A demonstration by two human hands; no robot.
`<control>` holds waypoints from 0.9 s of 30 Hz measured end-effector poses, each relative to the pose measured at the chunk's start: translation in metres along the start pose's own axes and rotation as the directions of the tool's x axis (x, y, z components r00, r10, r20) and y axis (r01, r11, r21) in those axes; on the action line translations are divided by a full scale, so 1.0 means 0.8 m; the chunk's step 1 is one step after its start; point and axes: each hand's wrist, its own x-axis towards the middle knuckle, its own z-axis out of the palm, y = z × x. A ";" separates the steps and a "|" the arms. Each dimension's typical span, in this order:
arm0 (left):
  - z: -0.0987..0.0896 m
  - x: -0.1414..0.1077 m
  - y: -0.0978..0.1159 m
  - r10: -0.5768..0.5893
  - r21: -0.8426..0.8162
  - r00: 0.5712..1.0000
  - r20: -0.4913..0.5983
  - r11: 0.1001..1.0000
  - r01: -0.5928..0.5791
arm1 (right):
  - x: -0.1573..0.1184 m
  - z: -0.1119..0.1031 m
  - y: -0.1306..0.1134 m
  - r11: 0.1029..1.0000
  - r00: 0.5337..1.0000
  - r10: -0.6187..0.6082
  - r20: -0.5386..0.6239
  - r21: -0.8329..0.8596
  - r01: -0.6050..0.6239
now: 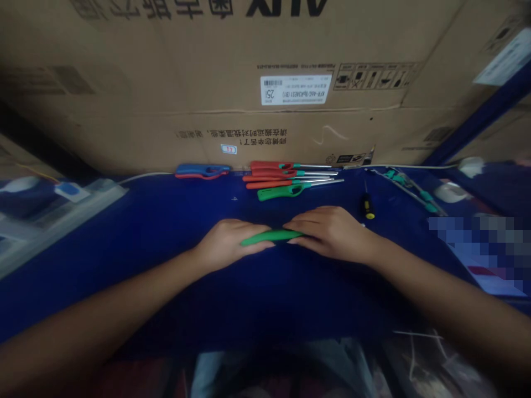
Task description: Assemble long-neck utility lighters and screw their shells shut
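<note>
A green plastic handle (269,237) lies level between my two hands over the blue tabletop (166,221). My left hand (232,240) grips its left end, fingers above and thumb below. Closed around its right end is my right hand (332,235), which hides that part. Beyond my hands lie several lighters with metal rods: red ones (269,168) and a green one (280,192) nearest me. Blue and red casings (202,171) rest to their left.
A large cardboard box (186,99) stands along the back. At right are a black and yellow screwdriver (367,206), metal rods with teal parts (415,190) and a white roll (451,192). Clear plastic (62,213) lies at left.
</note>
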 end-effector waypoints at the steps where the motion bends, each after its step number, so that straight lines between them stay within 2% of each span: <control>1: -0.002 0.000 -0.002 -0.028 -0.027 1.000 -0.002 0.999 0.028 | -0.002 -0.002 0.006 0.999 0.999 0.036 0.017 -0.006 -0.036; 6: -0.010 0.000 -0.013 -0.178 -0.190 0.984 -0.006 0.966 0.174 | -0.009 -0.008 0.026 0.989 0.987 0.148 0.069 -0.035 -0.146; 11: -0.010 -0.001 -0.007 -0.145 -0.145 0.989 -0.007 0.979 0.143 | -0.007 -0.006 0.019 0.980 0.985 0.153 0.076 -0.139 -0.142; 14: -0.008 -0.001 0.000 -0.121 -0.117 0.993 0.004 0.986 0.120 | -0.005 -0.003 0.015 0.982 0.989 0.131 0.069 -0.145 -0.119; 17: -0.006 -0.001 0.002 -0.142 -0.137 0.990 -0.021 0.981 0.138 | -0.005 -0.002 0.018 0.987 0.993 0.115 0.028 -0.116 -0.111; 19: -0.006 0.000 0.001 -0.172 -0.163 0.985 -0.031 0.973 0.165 | -0.005 -0.005 0.023 0.980 0.993 0.119 -0.010 -0.157 -0.119; 23: -0.006 0.003 -0.003 -0.225 -0.205 0.973 -0.050 0.956 0.210 | -0.011 -0.016 0.036 0.924 0.980 0.198 -0.026 -0.330 -0.195; 27: -0.006 0.004 -0.008 -0.270 -0.191 0.957 -0.102 0.950 0.248 | -0.019 -0.026 0.055 0.886 0.960 0.279 -0.024 -0.379 -0.267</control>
